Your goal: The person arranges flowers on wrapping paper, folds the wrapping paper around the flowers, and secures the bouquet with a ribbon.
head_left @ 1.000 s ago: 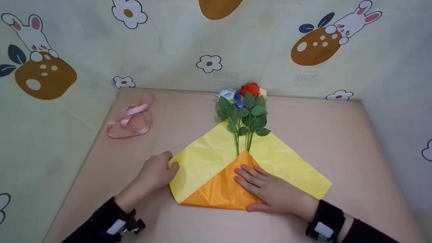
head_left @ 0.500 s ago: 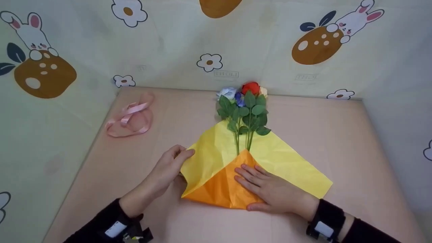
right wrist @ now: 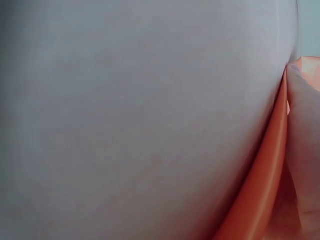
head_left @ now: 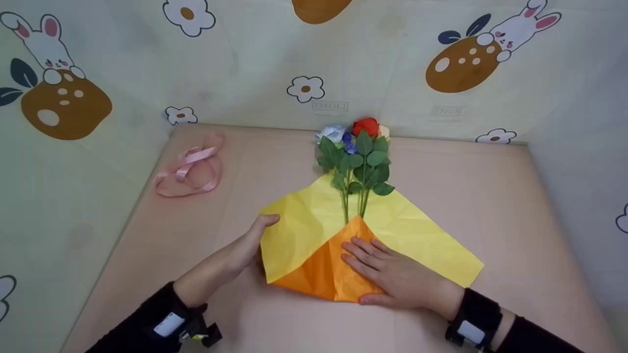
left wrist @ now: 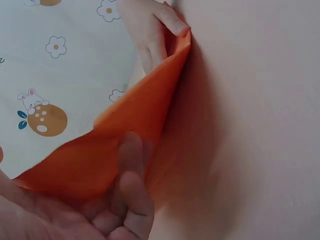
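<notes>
Paper, a thin sheet yellow on top and orange beneath (head_left: 314, 228), lies before me on a pale pink tabletop (head_left: 274, 162), its near corner folded up as an orange triangle. My right hand (head_left: 392, 277) rests flat on this fold, fingers slightly spread. My left hand (head_left: 243, 250) holds the raised left edge, thumb above, fingers curled underneath. Red, blue and cream flowers with green leaves (head_left: 364, 144) lie with their stems running behind the fold's tip. Far left, a loosely looped pink satin ribbon (head_left: 198, 156).
</notes>
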`<state>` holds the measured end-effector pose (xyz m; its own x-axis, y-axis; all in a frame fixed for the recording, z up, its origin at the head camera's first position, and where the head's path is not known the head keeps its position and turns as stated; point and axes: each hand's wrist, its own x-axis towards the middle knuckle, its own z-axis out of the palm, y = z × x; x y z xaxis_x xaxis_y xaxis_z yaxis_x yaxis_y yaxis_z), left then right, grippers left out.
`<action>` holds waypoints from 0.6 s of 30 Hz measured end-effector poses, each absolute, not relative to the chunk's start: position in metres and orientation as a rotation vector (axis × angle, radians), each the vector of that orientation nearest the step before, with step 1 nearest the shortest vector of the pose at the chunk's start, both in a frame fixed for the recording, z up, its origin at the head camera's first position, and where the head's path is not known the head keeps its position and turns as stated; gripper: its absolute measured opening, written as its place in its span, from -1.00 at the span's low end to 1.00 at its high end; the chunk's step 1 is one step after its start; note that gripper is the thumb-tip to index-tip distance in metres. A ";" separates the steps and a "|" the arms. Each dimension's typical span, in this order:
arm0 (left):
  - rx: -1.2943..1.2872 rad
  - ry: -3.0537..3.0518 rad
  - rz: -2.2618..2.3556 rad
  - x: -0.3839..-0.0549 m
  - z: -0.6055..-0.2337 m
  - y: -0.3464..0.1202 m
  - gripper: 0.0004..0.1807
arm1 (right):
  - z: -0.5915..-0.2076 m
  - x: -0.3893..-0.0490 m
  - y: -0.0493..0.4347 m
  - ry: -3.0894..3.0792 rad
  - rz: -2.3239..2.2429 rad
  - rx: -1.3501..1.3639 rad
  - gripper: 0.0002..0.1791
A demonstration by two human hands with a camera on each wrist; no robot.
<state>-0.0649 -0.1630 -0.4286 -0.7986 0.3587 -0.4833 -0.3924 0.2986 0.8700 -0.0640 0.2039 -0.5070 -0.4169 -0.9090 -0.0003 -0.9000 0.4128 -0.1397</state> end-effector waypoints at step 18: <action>0.692 2.313 1.421 -0.062 -0.451 -0.106 -0.47 | -0.510 -0.064 0.206 2.567 -0.140 -1.584 -0.05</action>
